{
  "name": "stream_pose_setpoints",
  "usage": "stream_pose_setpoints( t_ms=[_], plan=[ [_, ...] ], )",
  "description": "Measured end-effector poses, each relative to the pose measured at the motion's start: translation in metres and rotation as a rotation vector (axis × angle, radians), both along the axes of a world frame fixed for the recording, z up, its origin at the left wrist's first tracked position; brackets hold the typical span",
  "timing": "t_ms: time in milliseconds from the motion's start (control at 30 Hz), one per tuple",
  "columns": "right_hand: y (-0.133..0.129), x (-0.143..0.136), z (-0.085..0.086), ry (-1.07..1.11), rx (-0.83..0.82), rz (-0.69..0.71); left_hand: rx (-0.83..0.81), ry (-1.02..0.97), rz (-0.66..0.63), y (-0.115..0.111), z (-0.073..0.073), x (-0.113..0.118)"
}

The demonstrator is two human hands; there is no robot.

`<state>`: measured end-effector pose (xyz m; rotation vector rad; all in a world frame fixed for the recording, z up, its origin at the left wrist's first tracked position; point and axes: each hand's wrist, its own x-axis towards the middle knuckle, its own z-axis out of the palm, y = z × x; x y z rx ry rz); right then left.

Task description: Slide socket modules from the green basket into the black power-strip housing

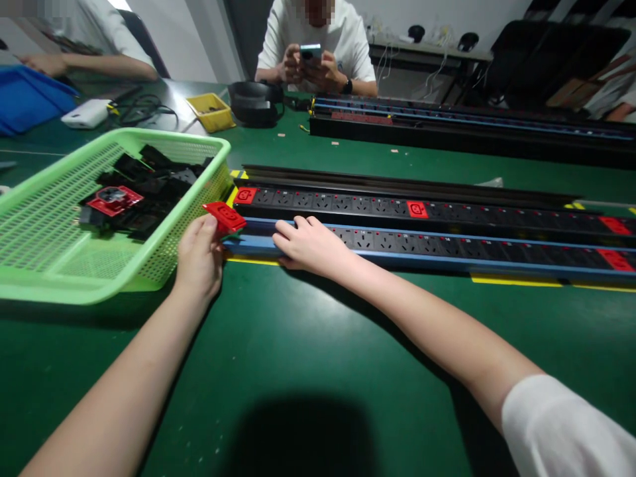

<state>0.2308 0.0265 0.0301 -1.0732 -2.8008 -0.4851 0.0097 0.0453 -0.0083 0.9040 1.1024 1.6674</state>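
My left hand [199, 255] pinches a red socket module [226, 217] between thumb and fingers, tilted over the left end of a blue-edged power strip [447, 260]. My right hand [311, 245] is wrapped over that strip just to the right, fingers across its far side and thumb by the front edge. Black socket modules fill the strip rightward from under this hand, while the blue channel between my hands shows bare. Right behind lies a black power strip [342, 204] with black sockets and several red ones.
A green basket [119, 281] at the left holds loose black modules and a red one [115, 199]. Another strip [447, 136] and a yellow tray [211, 111] lie farther back. Opposite, a person [318, 46] holds a phone; another person's arm [94, 63] shows at upper left.
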Motion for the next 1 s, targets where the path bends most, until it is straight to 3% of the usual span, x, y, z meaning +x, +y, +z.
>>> stream_pose_setpoints(
  t_ms=[133,367,567,1000],
  plan=[
    [-0.002,0.0,0.001,-0.01,-0.011,-0.007,0.009,-0.034,-0.063,0.004,-0.002,-0.004],
    [-0.002,0.0,0.002,0.002,0.005,-0.006,-0.141,-0.114,-0.146,0.01,0.007,-0.01],
    [-0.002,-0.001,-0.001,0.003,-0.002,-0.014,-0.156,-0.135,-0.109,0.012,0.005,-0.014],
    [-0.002,-0.001,-0.001,0.014,-0.008,-0.017,-0.221,-0.115,-0.18,0.015,0.005,-0.025]
  ],
)
